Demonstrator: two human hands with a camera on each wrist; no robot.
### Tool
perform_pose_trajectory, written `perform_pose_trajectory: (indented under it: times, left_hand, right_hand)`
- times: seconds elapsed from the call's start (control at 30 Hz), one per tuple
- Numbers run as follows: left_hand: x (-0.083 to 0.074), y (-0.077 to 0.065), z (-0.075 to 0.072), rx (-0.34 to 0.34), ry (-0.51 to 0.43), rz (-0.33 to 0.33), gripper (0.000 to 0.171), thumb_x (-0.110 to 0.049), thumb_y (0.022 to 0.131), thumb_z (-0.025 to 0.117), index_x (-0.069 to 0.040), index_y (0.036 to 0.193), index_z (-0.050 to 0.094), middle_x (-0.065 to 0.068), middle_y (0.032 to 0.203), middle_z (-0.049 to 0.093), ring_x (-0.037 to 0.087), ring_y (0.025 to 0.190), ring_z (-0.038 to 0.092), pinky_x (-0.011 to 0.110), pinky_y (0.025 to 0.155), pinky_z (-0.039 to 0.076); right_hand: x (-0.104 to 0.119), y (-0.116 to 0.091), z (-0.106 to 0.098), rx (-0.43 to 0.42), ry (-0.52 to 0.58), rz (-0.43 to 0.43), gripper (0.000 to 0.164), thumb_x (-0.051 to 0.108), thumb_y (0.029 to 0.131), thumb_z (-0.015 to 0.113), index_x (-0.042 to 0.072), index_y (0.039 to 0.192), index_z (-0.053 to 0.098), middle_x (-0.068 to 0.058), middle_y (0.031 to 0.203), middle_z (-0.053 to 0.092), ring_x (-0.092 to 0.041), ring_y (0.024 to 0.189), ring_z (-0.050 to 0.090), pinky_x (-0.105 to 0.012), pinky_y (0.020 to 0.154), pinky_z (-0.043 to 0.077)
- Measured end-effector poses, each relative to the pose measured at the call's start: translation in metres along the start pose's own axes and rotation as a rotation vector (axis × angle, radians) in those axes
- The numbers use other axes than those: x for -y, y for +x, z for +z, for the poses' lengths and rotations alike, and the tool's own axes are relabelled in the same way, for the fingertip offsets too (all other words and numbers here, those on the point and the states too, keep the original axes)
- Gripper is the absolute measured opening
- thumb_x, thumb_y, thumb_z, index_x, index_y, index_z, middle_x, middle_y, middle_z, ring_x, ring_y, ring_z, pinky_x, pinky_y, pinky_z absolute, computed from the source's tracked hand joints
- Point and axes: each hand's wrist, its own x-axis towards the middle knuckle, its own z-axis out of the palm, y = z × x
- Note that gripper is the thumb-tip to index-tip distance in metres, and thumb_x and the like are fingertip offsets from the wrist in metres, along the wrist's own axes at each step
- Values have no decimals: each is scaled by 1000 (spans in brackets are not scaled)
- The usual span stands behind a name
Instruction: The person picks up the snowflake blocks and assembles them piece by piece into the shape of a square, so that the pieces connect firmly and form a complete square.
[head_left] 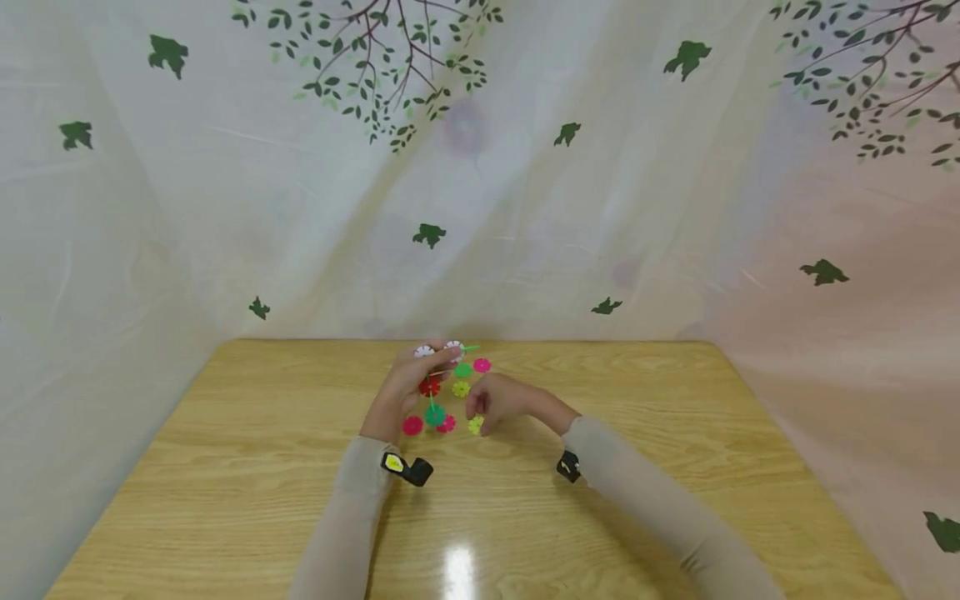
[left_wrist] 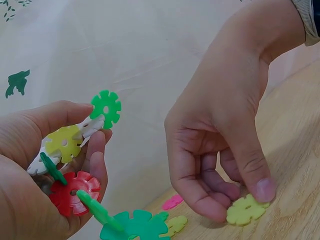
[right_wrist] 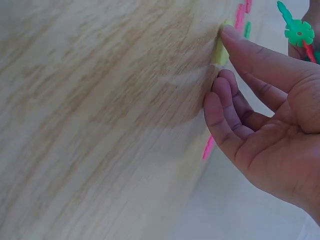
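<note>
My left hand (head_left: 397,387) grips a linked chain of notched plastic flower discs above the table. In the left wrist view the chain shows white discs, a yellow disc (left_wrist: 64,142), a bright green disc (left_wrist: 106,109) at its top and a red disc (left_wrist: 85,186). From the red one, a light green disc leads down to a teal green disc (left_wrist: 140,227). My right hand (head_left: 506,397) reaches down to the tabletop, thumb and index finger pinching a pale yellow flower disc (left_wrist: 246,210) at its edge. Its other fingers curl inward.
Loose flower discs lie on the wooden table (head_left: 225,500) around the hands: a green disc (head_left: 463,370), a pink disc (head_left: 482,365), a yellow disc (head_left: 461,389) and a deep pink disc (head_left: 412,426). A pale curtain (head_left: 525,208) with leaf prints hangs behind the table.
</note>
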Motion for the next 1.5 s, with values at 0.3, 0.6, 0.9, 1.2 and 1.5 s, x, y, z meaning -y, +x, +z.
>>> perform_pose_trajectory:
  times: [0.3,0.6,0.9,1.2,1.5]
  left_hand:
    - [5,2,0,5,5,-20,33,-18,94,75,0,121,68,-4,98,72,12,92,71,31,92,60]
    - [0,0,-1,-8,16,-26,30,-21,93,76,-4,117,70,-6,98,72,13,95,70,26,87,60]
    - [1,2,-1,7,8,-20,17,-17,94,75,-7,106,70,-3,97,70,8,84,70,29,87,61]
    - [9,2,2,6,15,-68,14,-19,92,77,-10,101,70,-4,95,72,11,90,72,22,76,59]
    - [10,2,8,14,31,-78,32,-19,92,77,-3,117,66,-6,87,73,7,81,70,19,66,55]
  right_hand:
    - [-7,-9,-5,55,80,-9,29,-17,72,78,-8,98,68,-13,93,69,-10,80,57,-17,72,50]
    - [-17,-23,-18,73,118,-9,28,-18,76,70,-6,101,73,-14,97,74,-12,81,63,-20,74,55]
    - [-31,-41,-29,-43,208,51,23,-12,81,70,-2,101,75,-11,96,74,-12,81,62,-24,71,55]
    - [-41,-54,-37,-242,412,121,29,-1,88,73,-2,117,72,-5,103,73,-15,92,68,-35,84,62]
    - [-31,-49,-32,-508,641,103,33,-2,92,69,-11,123,64,-6,101,68,-11,86,70,-32,87,62]
